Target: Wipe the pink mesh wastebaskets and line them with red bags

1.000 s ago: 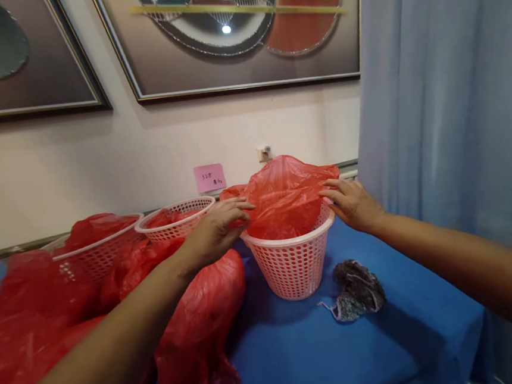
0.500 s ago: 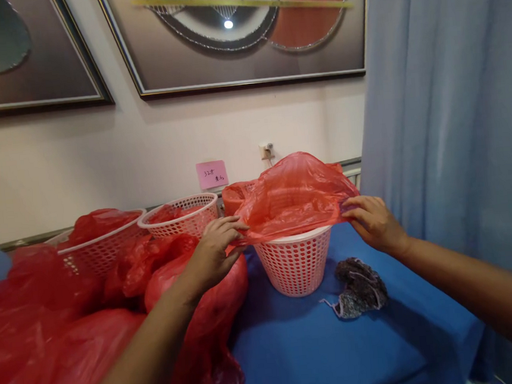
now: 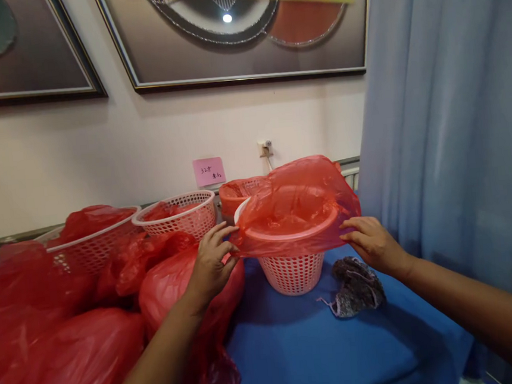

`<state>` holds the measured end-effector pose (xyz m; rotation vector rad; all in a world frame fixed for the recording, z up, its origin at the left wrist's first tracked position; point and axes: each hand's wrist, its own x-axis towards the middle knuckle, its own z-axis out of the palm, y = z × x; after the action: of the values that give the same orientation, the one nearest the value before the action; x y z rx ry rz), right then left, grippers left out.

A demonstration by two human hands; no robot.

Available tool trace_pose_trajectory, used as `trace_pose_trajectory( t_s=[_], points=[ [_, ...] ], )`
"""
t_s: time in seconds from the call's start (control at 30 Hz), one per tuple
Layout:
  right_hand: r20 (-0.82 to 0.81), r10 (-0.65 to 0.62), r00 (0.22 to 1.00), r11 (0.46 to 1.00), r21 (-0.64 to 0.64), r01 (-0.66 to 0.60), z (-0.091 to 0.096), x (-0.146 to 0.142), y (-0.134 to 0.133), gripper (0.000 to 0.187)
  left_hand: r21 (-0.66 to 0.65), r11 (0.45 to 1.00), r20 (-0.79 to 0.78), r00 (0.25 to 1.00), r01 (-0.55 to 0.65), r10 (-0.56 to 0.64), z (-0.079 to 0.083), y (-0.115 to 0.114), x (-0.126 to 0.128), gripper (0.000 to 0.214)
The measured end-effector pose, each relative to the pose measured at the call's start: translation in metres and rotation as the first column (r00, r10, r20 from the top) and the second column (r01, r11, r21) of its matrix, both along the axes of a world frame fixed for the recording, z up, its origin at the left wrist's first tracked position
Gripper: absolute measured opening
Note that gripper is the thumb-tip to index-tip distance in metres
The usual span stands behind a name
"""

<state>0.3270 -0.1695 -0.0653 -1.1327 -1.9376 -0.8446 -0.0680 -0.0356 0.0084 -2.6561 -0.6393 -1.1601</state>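
Observation:
A red plastic bag (image 3: 293, 212) lies over the mouth of a white perforated basket (image 3: 293, 274). Its near edge hangs down outside the front of the rim, while the far part stands puffed up behind. My left hand (image 3: 213, 260) pinches the bag's edge on the left of the basket. On the other side, my right hand (image 3: 372, 243) pinches the opposite edge between thumb and fingers. A dark grey, fuzzy knitted-looking piece (image 3: 356, 288) with a loose pale strand lies on the blue cloth (image 3: 291, 344), right of the basket.
Filled red bags (image 3: 81, 345) crowd the left side. Behind them stand a white basket (image 3: 177, 214) and another basket (image 3: 94, 242), both with red plastic inside. A red basket (image 3: 234, 203) is behind the one I handle. A blue curtain (image 3: 446, 109) hangs at right.
Both hands have drawn the bag's near edge down, from rim level to below the front of the rim. The rim's outline now shows through the plastic. The baskets have stayed put.

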Motion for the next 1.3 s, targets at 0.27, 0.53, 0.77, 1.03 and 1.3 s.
trace_pose_trajectory(
  t_s=[0.27,0.53,0.77,1.03,1.3],
  points=[
    [0.004,-0.036,0.999,0.996,-0.086,0.036,-0.003,-0.006,-0.006,0.024,0.028,0.994,0.07,0.992,-0.107,0.105,-0.011,0.009,-0.008,0.01],
    [-0.059,0.105,0.993,0.993,-0.046,-0.108,0.048,-0.106,-0.019,0.044,-0.333,0.942,0.337,0.93,-0.029,0.147,-0.015,0.0,0.004,0.03],
    [-0.083,-0.012,0.997,0.982,-0.186,-0.004,0.057,-0.127,0.023,0.039,-0.563,0.812,0.587,0.766,0.152,0.264,0.006,0.003,0.029,0.035],
    [-0.125,0.134,0.983,0.962,-0.223,-0.16,0.071,-0.09,0.004,0.025,-0.632,0.716,0.556,0.817,0.297,0.152,0.036,-0.023,0.051,0.024],
    [-0.275,0.145,0.95,0.955,-0.214,-0.207,0.055,-0.057,0.002,0.02,-0.73,0.573,0.616,0.722,0.373,0.315,0.013,-0.042,0.046,0.029]
  ],
)
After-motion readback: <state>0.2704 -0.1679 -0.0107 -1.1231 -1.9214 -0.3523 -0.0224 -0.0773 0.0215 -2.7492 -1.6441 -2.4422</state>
